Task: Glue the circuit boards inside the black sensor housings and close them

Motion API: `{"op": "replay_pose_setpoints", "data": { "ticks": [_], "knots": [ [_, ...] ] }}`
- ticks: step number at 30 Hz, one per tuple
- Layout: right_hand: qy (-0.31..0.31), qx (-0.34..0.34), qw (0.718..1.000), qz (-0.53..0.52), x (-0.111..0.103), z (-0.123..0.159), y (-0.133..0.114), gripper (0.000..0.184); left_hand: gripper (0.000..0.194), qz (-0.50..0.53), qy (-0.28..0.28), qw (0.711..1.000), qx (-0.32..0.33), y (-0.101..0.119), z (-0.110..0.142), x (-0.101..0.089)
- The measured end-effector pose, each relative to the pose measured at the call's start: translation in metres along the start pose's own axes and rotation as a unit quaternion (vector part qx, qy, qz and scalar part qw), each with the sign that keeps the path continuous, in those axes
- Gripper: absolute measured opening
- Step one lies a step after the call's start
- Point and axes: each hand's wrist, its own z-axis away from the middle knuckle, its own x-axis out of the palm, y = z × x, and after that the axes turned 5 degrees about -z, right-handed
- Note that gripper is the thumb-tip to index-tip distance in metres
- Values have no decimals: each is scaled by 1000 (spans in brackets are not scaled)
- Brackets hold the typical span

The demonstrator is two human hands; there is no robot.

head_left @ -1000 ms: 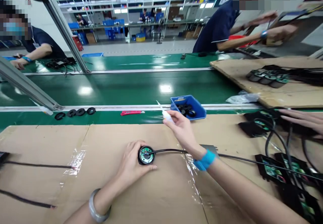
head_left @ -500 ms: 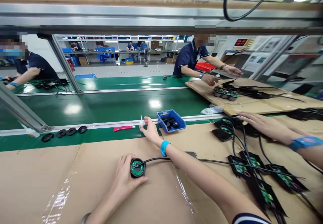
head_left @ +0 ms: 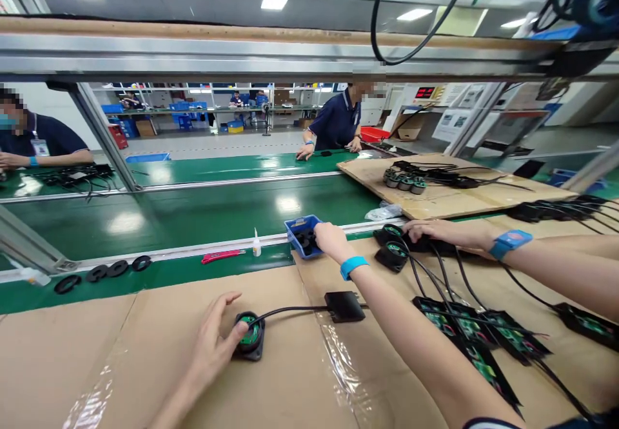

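My left hand (head_left: 211, 342) lies on the cardboard with fingers stretched out, its thumb resting on a round black part with a green circuit board (head_left: 250, 337). A black cable runs from that part to a small black box (head_left: 344, 306). My right hand (head_left: 330, 240), with a blue wristband, reaches into a blue bin (head_left: 293, 227) of black rings; its fingertips are hidden inside. A small white glue bottle (head_left: 256, 244) stands upright left of the bin, apart from both hands.
A co-worker's hand (head_left: 432, 230) with a blue wristband rests on black cabled parts at the right. More cabled boards (head_left: 476, 332) lie near my right forearm. A red cutter (head_left: 216, 256) and black rings (head_left: 99, 273) sit by the green conveyor (head_left: 203, 206). Other people work beyond it.
My right hand set the glue bottle down by the conveyor rail and moved right into the blue bin. My left hand loosened from gripping the round part. The view tilted upward.
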Motion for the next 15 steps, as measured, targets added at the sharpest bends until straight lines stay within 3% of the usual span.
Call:
{"op": "replay_pose_setpoints", "data": {
  "ticks": [3, 4, 7, 10, 13, 15],
  "knots": [
    [-60, -3, 997, -49, -4, 4, -25, 22, 46, 30, 72, 997, -13, 15, -2, -11],
    [-81, -7, 994, -73, -3, 8, -38, 21, 45, 57, 73, 996, -18, 22, -2, -15],
    [-159, -27, 973, -164, 6, 32, -87, 9, 52, 190, -39, 981, -17, 45, -2, -23],
    [-220, -32, 941, -256, 19, 61, -132, 16, 57, 296, -169, 940, -30, 64, 0, -26],
    [-206, 16, 925, -318, 30, 81, -149, 22, 62, 323, -178, 928, -47, 69, 2, -29],
    [-200, 37, 936, -287, 32, 89, -145, 29, 62, 282, -148, 947, -48, 64, 2, -33]
  ]
}}
